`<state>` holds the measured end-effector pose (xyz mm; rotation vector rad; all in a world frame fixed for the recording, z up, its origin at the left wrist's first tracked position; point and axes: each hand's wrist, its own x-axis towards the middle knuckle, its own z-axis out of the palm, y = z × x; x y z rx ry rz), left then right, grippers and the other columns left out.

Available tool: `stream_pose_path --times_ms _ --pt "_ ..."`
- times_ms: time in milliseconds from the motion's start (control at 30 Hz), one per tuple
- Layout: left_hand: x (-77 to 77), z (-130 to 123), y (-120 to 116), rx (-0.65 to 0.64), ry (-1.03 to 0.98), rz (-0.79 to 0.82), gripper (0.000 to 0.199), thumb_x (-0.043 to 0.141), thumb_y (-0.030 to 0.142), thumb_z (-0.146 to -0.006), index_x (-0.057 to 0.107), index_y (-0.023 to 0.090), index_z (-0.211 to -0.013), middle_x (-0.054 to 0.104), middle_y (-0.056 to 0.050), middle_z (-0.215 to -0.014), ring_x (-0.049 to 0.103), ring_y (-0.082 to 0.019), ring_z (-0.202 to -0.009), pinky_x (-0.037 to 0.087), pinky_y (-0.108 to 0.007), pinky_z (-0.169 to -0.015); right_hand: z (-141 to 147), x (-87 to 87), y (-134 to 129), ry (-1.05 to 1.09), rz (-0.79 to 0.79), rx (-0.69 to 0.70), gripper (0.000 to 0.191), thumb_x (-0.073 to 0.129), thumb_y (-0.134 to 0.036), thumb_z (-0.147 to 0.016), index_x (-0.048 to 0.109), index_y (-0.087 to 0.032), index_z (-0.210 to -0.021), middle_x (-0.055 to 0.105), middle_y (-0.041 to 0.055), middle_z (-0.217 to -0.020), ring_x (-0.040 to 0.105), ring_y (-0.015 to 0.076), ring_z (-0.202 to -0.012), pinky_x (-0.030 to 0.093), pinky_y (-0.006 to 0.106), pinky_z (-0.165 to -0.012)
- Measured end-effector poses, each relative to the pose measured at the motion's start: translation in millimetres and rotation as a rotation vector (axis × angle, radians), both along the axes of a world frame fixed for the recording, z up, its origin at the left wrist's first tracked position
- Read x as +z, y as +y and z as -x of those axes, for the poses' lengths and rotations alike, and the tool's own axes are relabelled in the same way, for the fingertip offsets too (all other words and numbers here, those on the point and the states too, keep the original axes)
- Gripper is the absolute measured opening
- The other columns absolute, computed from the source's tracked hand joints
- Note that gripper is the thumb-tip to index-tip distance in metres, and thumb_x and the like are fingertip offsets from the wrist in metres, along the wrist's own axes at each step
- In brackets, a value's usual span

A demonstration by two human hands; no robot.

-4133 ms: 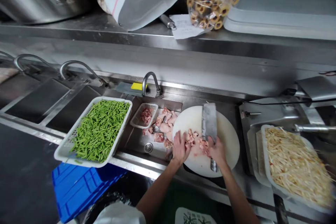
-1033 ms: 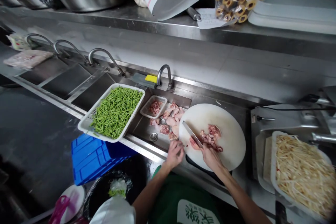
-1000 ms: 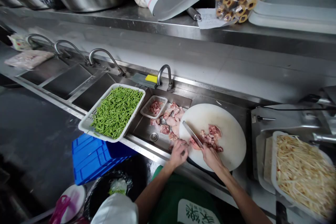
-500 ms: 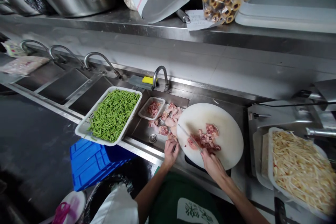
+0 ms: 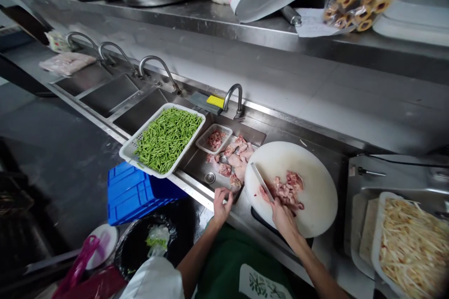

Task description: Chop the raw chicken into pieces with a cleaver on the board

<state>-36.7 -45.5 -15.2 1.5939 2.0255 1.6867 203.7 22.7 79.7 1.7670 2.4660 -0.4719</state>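
My right hand (image 5: 283, 217) is wrapped round the handle of a knife (image 5: 261, 180), whose blade lies over the round white cutting board (image 5: 319, 196). Beside the blade is a pile of chopped raw meat (image 5: 286, 191). My left hand (image 5: 222, 203) is at the sink's front edge, left of the board, with its fingers curled; whether they hold anything is too small to tell. Larger raw chicken pieces (image 5: 240, 161) lie in the sink (image 5: 196, 168), just beyond my left hand. A small white basket (image 5: 201, 142) there contains cut meat (image 5: 215, 138).
A white basket (image 5: 125, 152) of green beans (image 5: 168, 138) rests across the sink edge, above a blue crate (image 5: 129, 191) and a black-lined bin (image 5: 129, 247). Bean sprouts (image 5: 414, 243) fill a tray at right. A tap (image 5: 240, 98) stands behind the sink; a loaded shelf (image 5: 210, 18) spans above.
The view has turned left, showing more sinks and the bin's contents. My left hand has moved back slightly from the chicken pieces. My right hand still grips the knife over the board.
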Motion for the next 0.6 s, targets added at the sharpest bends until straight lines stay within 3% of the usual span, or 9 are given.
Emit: stream_pose_path --times_ms 100,233,300,467,600 --pt "3.1 -18.5 15.7 -0.134 0.003 -0.003 0.009 0.057 0.018 -0.094 0.065 0.020 -0.096 0.062 -0.006 -0.092 0.059 -0.018 -0.088 0.052 -0.033 -0.077 3.8 -7.9 11.1 -0.135 0.112 0.053 0.030 0.038 -0.021 -0.102 0.061 -0.005 -0.113 0.073 0.0247 -0.099 0.072 0.0279 -0.090 0.048 0.031 -0.077" --pt "0.9 -59.9 45.4 -0.524 0.085 0.062 0.017 0.053 0.022 -0.097 0.067 0.020 -0.107 0.063 -0.010 -0.102 0.059 -0.021 -0.099 0.054 -0.037 -0.086 -0.5 -10.5 16.5 -0.128 0.134 0.072 0.032 0.034 -0.020 -0.103 0.060 -0.006 -0.115 0.073 0.0214 -0.096 0.071 0.0256 -0.091 0.045 0.029 -0.077" --pt "-4.1 -75.4 55.4 -0.630 0.130 0.099 0.021 0.050 0.023 -0.099 0.067 0.020 -0.111 0.062 -0.011 -0.105 0.058 -0.021 -0.104 0.054 -0.038 -0.089 -8.6 -10.7 12.3 -0.116 0.165 0.064 0.031 0.034 -0.019 -0.103 0.060 -0.006 -0.115 0.073 0.0200 -0.093 0.071 0.0251 -0.089 0.044 0.028 -0.074" --pt "-18.0 -81.7 62.1 -0.649 0.176 0.086 0.022 0.050 0.020 -0.098 0.066 0.017 -0.113 0.061 -0.011 -0.106 0.055 -0.022 -0.105 0.055 -0.039 -0.092 -38.8 -14.9 -9.4 -0.045 0.198 0.062 0.029 0.034 -0.013 -0.102 0.060 -0.007 -0.114 0.072 0.0203 -0.098 0.070 0.0246 -0.095 0.044 0.028 -0.076" --pt "-21.2 -77.8 62.3 -0.666 0.168 0.073 0.022 0.052 0.019 -0.097 0.066 0.018 -0.114 0.062 -0.011 -0.105 0.057 -0.022 -0.104 0.055 -0.039 -0.090 -16.6 -16.0 3.5 -0.001 0.196 0.026 0.026 0.037 -0.011 -0.100 0.061 -0.008 -0.111 0.072 0.0199 -0.103 0.069 0.0240 -0.100 0.044 0.028 -0.080"
